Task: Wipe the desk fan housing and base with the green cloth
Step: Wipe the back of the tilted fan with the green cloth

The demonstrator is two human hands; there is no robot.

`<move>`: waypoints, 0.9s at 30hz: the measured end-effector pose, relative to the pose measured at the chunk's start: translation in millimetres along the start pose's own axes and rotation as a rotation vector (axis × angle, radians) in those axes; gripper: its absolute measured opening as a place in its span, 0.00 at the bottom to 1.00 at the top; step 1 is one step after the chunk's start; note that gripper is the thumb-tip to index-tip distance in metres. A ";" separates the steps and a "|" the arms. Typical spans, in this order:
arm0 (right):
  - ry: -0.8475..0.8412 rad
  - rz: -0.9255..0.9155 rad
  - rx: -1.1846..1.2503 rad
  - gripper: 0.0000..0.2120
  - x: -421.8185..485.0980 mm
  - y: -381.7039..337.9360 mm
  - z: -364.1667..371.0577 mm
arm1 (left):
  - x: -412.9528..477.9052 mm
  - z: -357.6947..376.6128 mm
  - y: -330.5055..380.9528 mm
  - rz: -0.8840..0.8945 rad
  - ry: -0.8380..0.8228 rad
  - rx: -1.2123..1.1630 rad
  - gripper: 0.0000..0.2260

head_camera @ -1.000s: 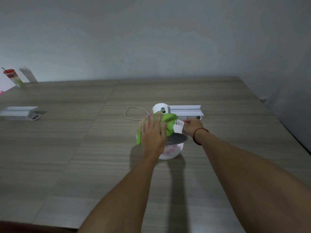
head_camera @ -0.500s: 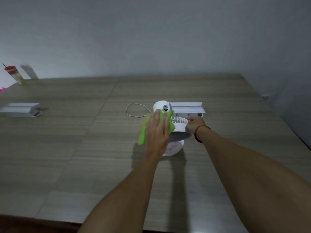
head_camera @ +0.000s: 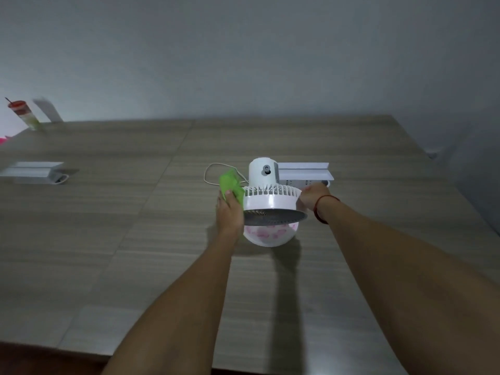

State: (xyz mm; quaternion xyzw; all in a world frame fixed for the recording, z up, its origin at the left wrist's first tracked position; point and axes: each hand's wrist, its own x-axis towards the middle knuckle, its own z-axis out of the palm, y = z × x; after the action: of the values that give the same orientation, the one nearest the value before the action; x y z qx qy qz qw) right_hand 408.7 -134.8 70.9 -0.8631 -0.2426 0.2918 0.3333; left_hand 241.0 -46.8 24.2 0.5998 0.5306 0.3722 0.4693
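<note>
Big wooden table [head_camera: 135, 239], white desk fan [head_camera: 272, 201] sitting mid-table with its cord behind. Right hand [head_camera: 309, 197] is closed on the housing's right edge to steady it. Left hand [head_camera: 230, 212] has the green cloth [head_camera: 230, 185] pinched against the left side. My guess: push sideways too hard and the fan tips or slides, since that round base looks light.

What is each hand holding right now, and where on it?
The left hand presses the crumpled green cloth against the white desk fan's left side; the right hand grips the fan housing's right rim.
</note>
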 end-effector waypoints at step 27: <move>0.091 -0.370 -0.149 0.26 -8.2 -16.7 26.3 | 19.7 0.1 7.4 -0.244 -0.129 -0.037 0.26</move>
State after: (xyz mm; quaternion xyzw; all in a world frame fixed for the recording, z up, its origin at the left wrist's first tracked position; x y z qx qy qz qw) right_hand 381.7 -117.4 69.7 -0.8383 -0.4025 0.1678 0.3272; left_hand 246.4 -27.4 30.3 0.5448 0.5614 0.2829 0.5549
